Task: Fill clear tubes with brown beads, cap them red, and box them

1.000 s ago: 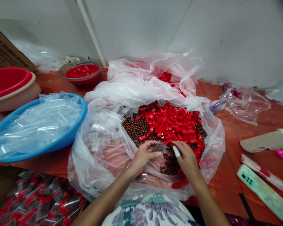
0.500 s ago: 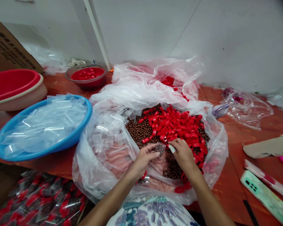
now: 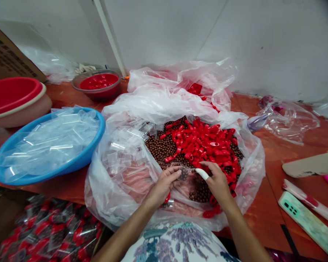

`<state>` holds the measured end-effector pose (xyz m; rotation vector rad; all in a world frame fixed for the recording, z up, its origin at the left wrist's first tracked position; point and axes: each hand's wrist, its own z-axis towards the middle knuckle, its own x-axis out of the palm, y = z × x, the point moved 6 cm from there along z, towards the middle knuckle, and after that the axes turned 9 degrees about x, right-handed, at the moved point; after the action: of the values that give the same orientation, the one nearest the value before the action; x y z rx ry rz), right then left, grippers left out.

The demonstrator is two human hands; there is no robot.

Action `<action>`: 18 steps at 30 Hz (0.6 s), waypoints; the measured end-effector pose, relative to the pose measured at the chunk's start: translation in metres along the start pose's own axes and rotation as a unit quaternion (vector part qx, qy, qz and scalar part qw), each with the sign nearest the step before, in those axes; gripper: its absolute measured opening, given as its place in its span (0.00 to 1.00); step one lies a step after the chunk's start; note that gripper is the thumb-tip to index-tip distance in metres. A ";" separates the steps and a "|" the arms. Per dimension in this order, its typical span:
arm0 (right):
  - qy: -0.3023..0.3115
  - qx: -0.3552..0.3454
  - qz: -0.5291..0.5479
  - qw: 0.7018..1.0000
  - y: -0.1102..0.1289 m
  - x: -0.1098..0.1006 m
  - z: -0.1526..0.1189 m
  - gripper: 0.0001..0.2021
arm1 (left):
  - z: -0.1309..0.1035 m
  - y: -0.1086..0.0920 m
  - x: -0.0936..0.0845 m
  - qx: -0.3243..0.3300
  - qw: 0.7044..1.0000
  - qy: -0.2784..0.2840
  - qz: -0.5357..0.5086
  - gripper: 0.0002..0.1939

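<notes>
My left hand (image 3: 161,185) pinches a small clear plastic container (image 3: 184,174) with brown beads showing inside. Close to its right end is my right hand (image 3: 218,182), thumb and forefinger apart, a white wrap (image 3: 201,174) on the thumb. Nothing shows between those fingers; the lower ones are partly hidden. Both hands are over a large white plastic bag (image 3: 253,171) spread open on the table. Loose brown beads (image 3: 164,150) fill its middle, and glossy red plastic caps (image 3: 205,142) are heaped on them. Empty clear containers (image 3: 123,149) lie on the bag's left side.
At left, a blue basin (image 3: 79,165) is full of clear containers. A box (image 3: 5,203) below holds filled, red-capped containers. Behind stand a red-filled bowl (image 3: 116,89) and stacked basins (image 3: 19,107). A phone (image 3: 308,223) lies at right.
My right thumb and forefinger have spread apart beside the container. My left hand still holds it in nearly the same place. The whole view has shifted slightly.
</notes>
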<state>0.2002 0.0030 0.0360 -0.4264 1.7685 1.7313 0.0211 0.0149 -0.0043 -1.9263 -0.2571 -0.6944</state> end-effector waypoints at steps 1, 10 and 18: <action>0.009 0.030 0.036 0.999 -0.002 0.001 -0.003 0.12 | 0.000 0.001 0.002 0.003 1.000 0.011 0.015 0.15; 0.096 0.113 0.213 0.966 -0.006 0.014 -0.017 0.16 | -0.008 -0.013 0.019 0.095 0.969 0.064 0.220 0.15; 0.078 -0.120 -0.024 0.989 0.016 0.014 -0.034 0.19 | -0.005 -0.018 0.018 0.124 0.953 0.062 0.271 0.14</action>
<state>0.1726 -0.0260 0.0374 -0.7187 1.6447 1.9297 0.0257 0.0161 0.0210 -1.6000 0.2505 -0.3894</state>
